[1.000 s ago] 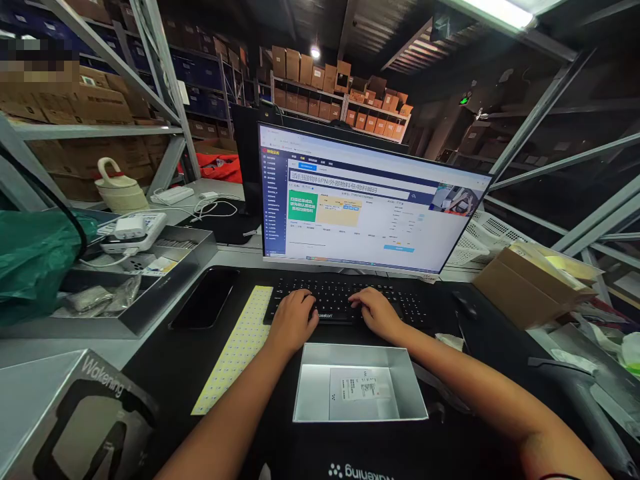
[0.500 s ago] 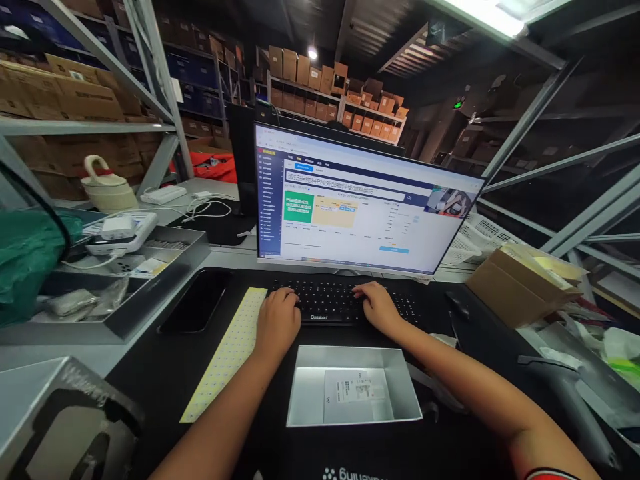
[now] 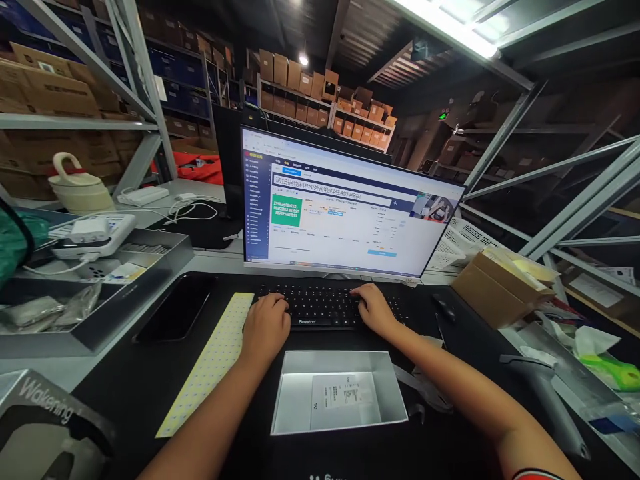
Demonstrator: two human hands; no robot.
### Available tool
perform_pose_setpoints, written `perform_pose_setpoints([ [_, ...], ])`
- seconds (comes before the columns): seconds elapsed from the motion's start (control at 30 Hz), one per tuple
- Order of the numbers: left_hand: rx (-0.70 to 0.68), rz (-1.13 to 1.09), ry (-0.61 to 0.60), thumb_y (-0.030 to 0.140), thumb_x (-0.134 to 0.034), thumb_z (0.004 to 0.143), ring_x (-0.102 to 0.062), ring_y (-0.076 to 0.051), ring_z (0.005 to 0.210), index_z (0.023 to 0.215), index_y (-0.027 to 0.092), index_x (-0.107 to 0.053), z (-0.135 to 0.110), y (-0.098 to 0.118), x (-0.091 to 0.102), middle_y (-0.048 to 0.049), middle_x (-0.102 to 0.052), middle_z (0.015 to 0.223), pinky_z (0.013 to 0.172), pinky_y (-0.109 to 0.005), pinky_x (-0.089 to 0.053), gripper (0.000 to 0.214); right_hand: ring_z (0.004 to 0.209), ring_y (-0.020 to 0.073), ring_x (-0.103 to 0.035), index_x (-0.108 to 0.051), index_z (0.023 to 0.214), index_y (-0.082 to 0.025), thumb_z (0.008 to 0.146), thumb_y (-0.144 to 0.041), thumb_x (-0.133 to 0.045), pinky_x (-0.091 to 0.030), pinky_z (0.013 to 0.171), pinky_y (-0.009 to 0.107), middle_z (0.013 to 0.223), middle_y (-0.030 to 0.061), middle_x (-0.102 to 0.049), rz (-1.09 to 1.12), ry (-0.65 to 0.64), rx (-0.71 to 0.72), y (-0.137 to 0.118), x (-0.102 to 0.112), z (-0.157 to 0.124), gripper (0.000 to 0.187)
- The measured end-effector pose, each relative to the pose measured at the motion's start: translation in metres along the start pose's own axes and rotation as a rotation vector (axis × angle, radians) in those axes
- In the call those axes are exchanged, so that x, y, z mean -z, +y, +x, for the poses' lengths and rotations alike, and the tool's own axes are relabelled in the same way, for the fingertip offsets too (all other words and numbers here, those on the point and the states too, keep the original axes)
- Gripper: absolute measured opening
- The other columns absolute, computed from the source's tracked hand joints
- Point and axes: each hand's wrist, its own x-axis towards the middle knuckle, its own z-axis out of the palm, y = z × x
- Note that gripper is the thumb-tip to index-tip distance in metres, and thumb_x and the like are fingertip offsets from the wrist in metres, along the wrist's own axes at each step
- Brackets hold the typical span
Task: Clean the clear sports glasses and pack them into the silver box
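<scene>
My left hand (image 3: pixel 266 325) rests on the left end of a black keyboard (image 3: pixel 320 308), fingers bent over the keys and nothing in its grasp. On the keyboard's right part lies my right hand (image 3: pixel 374 309), also holding nothing, its index finger stretched toward the upper keys. Behind the keys a monitor (image 3: pixel 340 220) shows a page with a green block and rows of text. Between my forearms sits an open white box (image 3: pixel 395 400) with a labelled card (image 3: pixel 336 393) inside. A yellow sheet of small labels (image 3: pixel 203 373) runs partly under my left hand.
A black phone (image 3: pixel 175 307) lies left of the label sheet, beside a grey tray (image 3: pixel 165 267) of small parts. At right are a mouse (image 3: pixel 443 307), a cardboard box (image 3: pixel 475 287) and a handheld scanner (image 3: pixel 555 407). A printed box (image 3: pixel 45 420) stands front left.
The view has shifted, so most things sit farther left in it. An orange panel on the screen has turned white. Both hands stay on the keyboard.
</scene>
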Motion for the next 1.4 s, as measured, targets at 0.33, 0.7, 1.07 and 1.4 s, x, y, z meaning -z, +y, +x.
perform_pose_setpoints([
  [0.33,0.082,0.022,0.050,-0.006,-0.039,0.077,-0.061,-0.028,0.111,0.108,0.016,-0.070,-0.003,0.000,0.004,-0.0121,-0.066,0.119,0.096,-0.043,-0.051,0.049,0.124,0.0266,-0.054,-0.059,0.131,-0.019,0.089,-0.026,-0.064,-0.045,0.108,0.046,0.134,0.0138,-0.059,0.036,-0.274,0.301,-0.051,-0.018,0.018,0.042],
  [0.7,0.129,0.080,0.124,-0.004,-0.048,0.072,-0.057,-0.029,0.114,0.072,0.022,-0.072,-0.002,-0.012,0.018,-0.0055,-0.069,0.119,0.104,-0.050,-0.043,0.036,0.118,0.0284,-0.055,-0.073,0.102,-0.020,0.085,-0.005,-0.053,-0.047,0.101,0.051,0.123,0.0134,-0.061,0.005,-0.128,0.192,-0.053,-0.052,0.039,0.031],
  [1.07,-0.006,0.122,0.050,-0.002,-0.050,0.074,-0.056,-0.030,0.118,0.064,0.022,-0.070,-0.005,-0.008,0.018,-0.0069,-0.070,0.120,0.111,-0.052,-0.038,0.033,0.121,0.0297,-0.053,-0.071,0.109,-0.019,0.082,-0.001,-0.048,-0.045,0.102,0.052,0.128,0.0144,-0.059,0.006,-0.058,0.111,-0.042,-0.035,0.028,0.040],
  [1.4,-0.126,0.099,0.080,0.008,-0.050,0.086,-0.056,-0.033,0.119,0.093,0.015,-0.073,-0.005,0.002,0.009,-0.0150,-0.065,0.123,0.108,-0.052,-0.044,0.024,0.111,0.0237,-0.059,-0.067,0.114,-0.017,0.080,0.002,-0.047,-0.048,0.099,0.042,0.110,0.0099,-0.070,0.042,-0.115,0.081,-0.047,-0.032,0.023,0.044],
])
